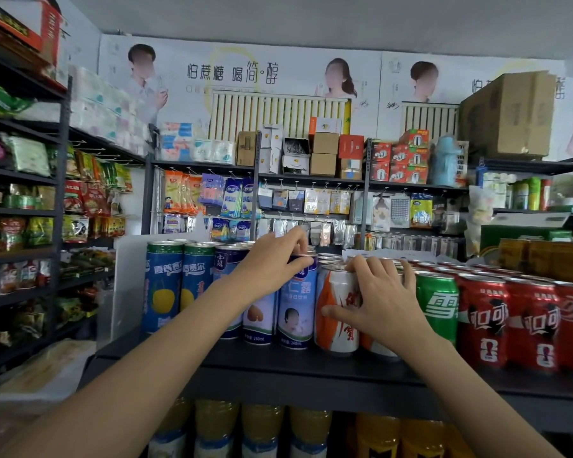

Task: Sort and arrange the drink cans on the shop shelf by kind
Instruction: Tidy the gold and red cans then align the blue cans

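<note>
Squaring the orange-and-white can [336,312] into line looks like the step in hand, and it would go best if the right hand [382,300] kept its wrap low and even, so the can slides upright along the black shelf [278,361] rather than tipping into its neighbours. That hand grips the can, thumb across the front of the label and fingers curled over the rim and far side; a second can of the same kind is mostly hidden under the palm. Just left of it, touching or nearly so, stands a tall pale-blue almond-drink can [295,312]. The left hand [272,262] pinches this can's top rim, fingers curled over the lid, which should steady it while its neighbour shifts. Further left stand more of the almond cans, then two tall blue cans with a yellow fruit [164,285]. To the right of the gripped can sits a green can [439,305], then a row of red cola cans [510,322]. Behind, further rows run back by kind.
</note>
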Demonstrator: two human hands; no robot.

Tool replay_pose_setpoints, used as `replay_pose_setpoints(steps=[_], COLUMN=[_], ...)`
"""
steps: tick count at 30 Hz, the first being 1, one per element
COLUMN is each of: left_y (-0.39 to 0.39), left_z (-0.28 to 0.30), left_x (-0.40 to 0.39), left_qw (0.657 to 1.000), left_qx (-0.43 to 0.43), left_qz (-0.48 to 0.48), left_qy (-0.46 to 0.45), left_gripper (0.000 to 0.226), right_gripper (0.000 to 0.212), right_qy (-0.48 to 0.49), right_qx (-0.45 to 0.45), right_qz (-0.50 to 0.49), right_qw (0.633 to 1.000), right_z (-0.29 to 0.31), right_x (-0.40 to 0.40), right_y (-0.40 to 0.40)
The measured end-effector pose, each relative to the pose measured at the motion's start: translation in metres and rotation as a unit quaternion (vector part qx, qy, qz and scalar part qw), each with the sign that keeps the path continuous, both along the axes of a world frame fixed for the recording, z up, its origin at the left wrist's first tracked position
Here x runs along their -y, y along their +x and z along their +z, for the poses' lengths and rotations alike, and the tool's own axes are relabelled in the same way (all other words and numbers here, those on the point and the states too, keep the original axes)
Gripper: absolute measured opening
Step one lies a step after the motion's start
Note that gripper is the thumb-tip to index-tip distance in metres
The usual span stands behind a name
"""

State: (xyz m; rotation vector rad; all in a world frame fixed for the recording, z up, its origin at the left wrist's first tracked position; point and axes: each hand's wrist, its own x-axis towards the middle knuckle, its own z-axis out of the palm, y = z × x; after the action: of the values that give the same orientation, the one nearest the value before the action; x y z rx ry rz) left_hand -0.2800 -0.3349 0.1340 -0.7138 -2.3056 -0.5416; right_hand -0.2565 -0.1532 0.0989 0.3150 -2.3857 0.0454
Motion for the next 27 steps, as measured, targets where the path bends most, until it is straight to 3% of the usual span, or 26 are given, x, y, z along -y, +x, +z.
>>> replay_pose_setpoints(steps=[3,8,11,14,19,27], left_y=[0.009,0.015,0.014,0.008,0.004,0.014], left_z=[0.003,0.006,-0.002,-0.009,-0.006,-0.001], left_x=[0.014,0.068,0.084,0.087,0.083,0.076], left_qw=[0.999,0.992,0.993,0.992,0.992,0.991], left_qx=[0.002,-0.012,0.009,-0.019,-0.056,-0.056], left_qz=[0.001,0.121,0.118,0.122,0.095,0.073], left_qy=[0.04,0.025,-0.017,-0.026,0.057,0.095], left_gripper=[0.025,0.029,0.028,0.026,0.008,0.011], right_gripper=[0.076,0.062,0.059,0.054,0.089,0.075], right_qy=[0.01,0.038,0.055,0.058,0.045,0.049], right_qx=[-0.028,-0.058,-0.067,-0.134,-0.19,-0.202], right_qz=[0.021,0.115,0.115,0.109,0.119,0.124], right_qw=[0.999,0.991,0.99,0.983,0.973,0.97], right_z=[0.001,0.017,0.017,0.004,-0.005,0.0], right_x=[0.004,0.039,0.064,0.084,0.084,0.078], right_y=[0.004,0.0,-0.008,-0.02,-0.037,-0.038])
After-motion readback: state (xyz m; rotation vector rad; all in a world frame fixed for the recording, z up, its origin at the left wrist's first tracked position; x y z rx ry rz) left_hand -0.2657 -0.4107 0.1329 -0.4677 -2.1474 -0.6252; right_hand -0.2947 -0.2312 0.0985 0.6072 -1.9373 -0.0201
